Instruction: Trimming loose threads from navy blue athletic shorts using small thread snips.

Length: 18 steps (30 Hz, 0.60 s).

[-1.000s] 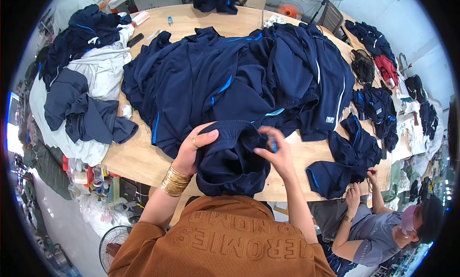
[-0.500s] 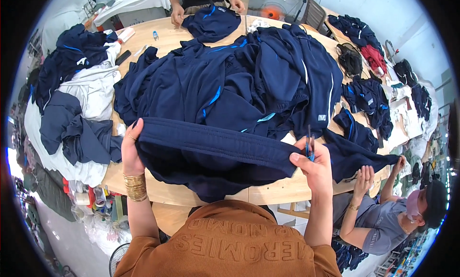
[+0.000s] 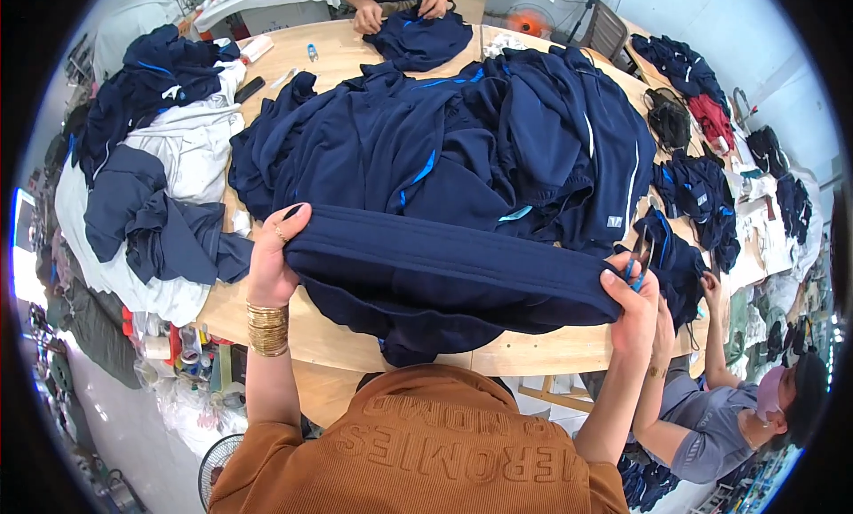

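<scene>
Stretched between my two hands is the wide stitched waistband of a pair of navy pants (image 3: 444,252); its opening faces me and the rest hangs below. My left hand (image 3: 272,270), with gold bangles at its wrist, is closed on the left end, thumb on top. At the right end my right hand (image 3: 633,314) pinches the waistband and also holds blue-handled thread snips (image 3: 638,258), their blades pointing up and away. Just beyond lies a big heap of navy garments (image 3: 444,150) with blue and white stripes.
White and dark garments (image 3: 182,159) are piled at the left. Across the wooden table (image 3: 524,350), a person's hands (image 3: 369,16) handle a navy garment. A masked co-worker (image 3: 720,416) sits close at my right, near more navy garments (image 3: 697,194). A fan (image 3: 218,465) stands at lower left.
Both my hands have moved right with the waistband, which is pulled wider. The snips tilt more to the right, blades apart. Co-worker's near hand is now partly behind my right hand.
</scene>
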Motion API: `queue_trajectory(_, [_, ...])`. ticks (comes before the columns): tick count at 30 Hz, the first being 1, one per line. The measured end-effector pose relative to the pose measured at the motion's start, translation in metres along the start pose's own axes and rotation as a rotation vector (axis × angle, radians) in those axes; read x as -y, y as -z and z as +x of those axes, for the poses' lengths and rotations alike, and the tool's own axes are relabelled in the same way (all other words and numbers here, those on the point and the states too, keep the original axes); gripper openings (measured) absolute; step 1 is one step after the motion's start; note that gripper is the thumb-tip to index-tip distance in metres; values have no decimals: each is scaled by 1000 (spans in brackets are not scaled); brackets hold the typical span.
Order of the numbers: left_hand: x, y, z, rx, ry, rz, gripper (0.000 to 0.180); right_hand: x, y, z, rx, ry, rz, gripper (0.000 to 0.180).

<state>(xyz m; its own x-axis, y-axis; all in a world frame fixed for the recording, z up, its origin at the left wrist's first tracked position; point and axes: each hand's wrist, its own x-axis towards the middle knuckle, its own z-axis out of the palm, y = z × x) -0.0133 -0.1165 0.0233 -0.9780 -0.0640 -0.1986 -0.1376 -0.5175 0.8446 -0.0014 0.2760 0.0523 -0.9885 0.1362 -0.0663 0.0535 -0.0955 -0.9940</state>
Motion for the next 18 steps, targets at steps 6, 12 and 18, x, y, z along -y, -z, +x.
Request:
queue_trajectory(6, [6,-17,4,-49,84,-83,15,0,3,12,3,-52,82,7])
queue_trajectory(12, [14,-19,16,-42,127,-200,15,-1,6,21,8,-112,130,4])
queue_trajectory(18, [25,-77,26,207,217,-204,21,-13,-29,55,8,149,-453,13])
